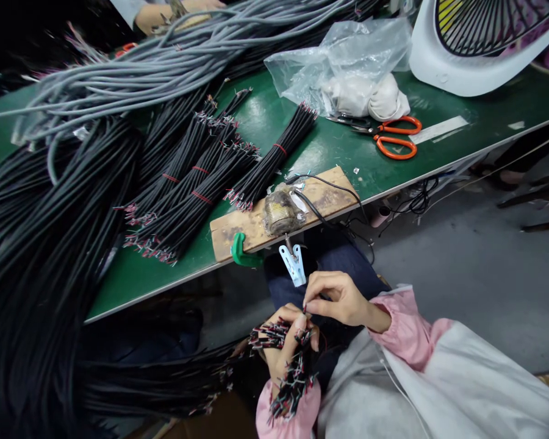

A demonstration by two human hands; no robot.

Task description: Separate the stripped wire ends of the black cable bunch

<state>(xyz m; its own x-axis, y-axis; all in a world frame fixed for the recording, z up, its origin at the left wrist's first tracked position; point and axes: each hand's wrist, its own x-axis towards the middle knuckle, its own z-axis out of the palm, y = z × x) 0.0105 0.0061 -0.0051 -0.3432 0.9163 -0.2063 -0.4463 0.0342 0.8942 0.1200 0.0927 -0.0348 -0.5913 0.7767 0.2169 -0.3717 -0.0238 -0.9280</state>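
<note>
Black cables (269, 335) fill the curled left hand (281, 358); the right hand (337, 300), arched beside it, pinches one wire end (304, 309).

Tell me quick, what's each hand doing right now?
Left hand: closed around a bunch of black cables.
Right hand: closed, thumb and finger pinching a cable end.

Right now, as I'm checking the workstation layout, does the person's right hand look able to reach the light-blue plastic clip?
Probably yes: the right hand looks close to the clip, with nothing visible between them, though it pinches a thin wire end.
</note>
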